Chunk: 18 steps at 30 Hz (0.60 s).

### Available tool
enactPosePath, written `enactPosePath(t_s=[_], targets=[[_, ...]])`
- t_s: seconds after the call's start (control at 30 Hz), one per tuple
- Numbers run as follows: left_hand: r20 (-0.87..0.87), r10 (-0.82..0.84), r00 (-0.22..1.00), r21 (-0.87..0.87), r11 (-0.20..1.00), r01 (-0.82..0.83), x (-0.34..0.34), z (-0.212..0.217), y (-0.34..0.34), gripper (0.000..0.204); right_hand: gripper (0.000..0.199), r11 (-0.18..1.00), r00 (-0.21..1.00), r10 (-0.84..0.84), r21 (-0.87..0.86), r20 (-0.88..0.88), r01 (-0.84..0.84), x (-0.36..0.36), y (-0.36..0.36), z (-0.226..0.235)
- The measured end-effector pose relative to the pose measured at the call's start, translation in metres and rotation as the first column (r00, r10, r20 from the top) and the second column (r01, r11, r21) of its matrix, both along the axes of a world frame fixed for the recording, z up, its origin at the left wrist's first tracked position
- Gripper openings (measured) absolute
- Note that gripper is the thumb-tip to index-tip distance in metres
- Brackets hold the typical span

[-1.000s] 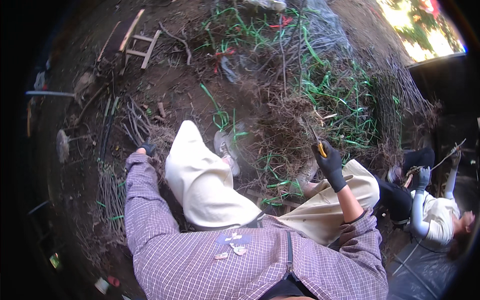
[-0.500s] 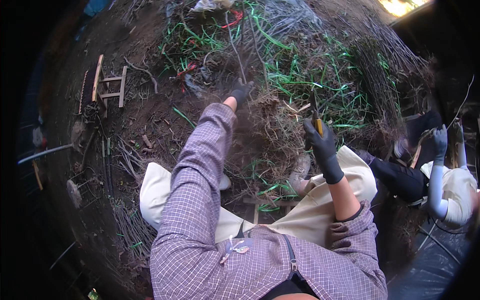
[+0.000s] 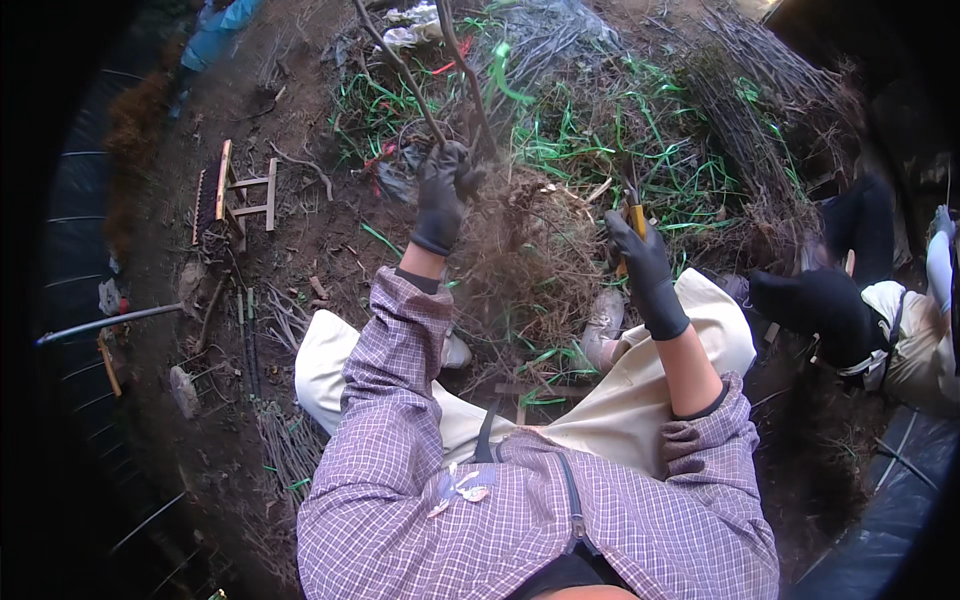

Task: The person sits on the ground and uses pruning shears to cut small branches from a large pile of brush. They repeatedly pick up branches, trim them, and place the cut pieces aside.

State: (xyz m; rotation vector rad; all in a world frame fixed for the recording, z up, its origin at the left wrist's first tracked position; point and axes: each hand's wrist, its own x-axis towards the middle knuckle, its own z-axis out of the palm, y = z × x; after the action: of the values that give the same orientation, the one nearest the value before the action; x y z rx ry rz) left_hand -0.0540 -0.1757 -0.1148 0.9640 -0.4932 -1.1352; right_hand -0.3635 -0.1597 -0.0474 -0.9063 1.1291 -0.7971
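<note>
My left hand (image 3: pixel 443 192), in a black glove, grips the base of a bare sapling (image 3: pixel 420 80) whose thin stems rise toward the top of the view. Its brown root mass (image 3: pixel 530 260) hangs below the glove, between my knees. My right hand (image 3: pixel 645 270), also in a black glove, holds a yellow-handled cutting tool (image 3: pixel 634 218) beside the roots. I sit on bare soil in a purple checked shirt and cream trousers.
Green plastic ties (image 3: pixel 560 130) lie strewn over a heap of twigs ahead. Bundles of cut stems (image 3: pixel 760 130) lie at the upper right. A small wooden frame (image 3: pixel 243 193) rests on the soil at the left. Another person (image 3: pixel 880 320) crouches at the right.
My left arm swung from my left side up and forward, took hold of the sapling and lifted it. My right hand stayed beside the roots with the tool.
</note>
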Motion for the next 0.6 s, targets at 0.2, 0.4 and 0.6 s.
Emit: enactPosePath(t_s=[0.2,0.4,0.6], targets=[[-0.087,-0.087,0.992,-0.510,0.860,0.031,0.015,0.108,0.005,0.016,0.032,0.915,0.973,-0.145,-0.399,-0.182,0.062,-0.017,0.004,-0.007],[-0.481,0.101,0.871,-0.400,0.859,-0.321,0.022,0.158,0.036,0.031,0.050,0.730,0.958,-0.198,-0.683,-0.205,0.005,-0.019,0.006,-0.004],[-0.406,0.050,0.913,-0.323,0.926,-0.194,-0.002,0.169,0.103,0.028,0.063,0.931,0.966,0.065,-0.364,0.249,0.031,0.008,0.035,0.008]])
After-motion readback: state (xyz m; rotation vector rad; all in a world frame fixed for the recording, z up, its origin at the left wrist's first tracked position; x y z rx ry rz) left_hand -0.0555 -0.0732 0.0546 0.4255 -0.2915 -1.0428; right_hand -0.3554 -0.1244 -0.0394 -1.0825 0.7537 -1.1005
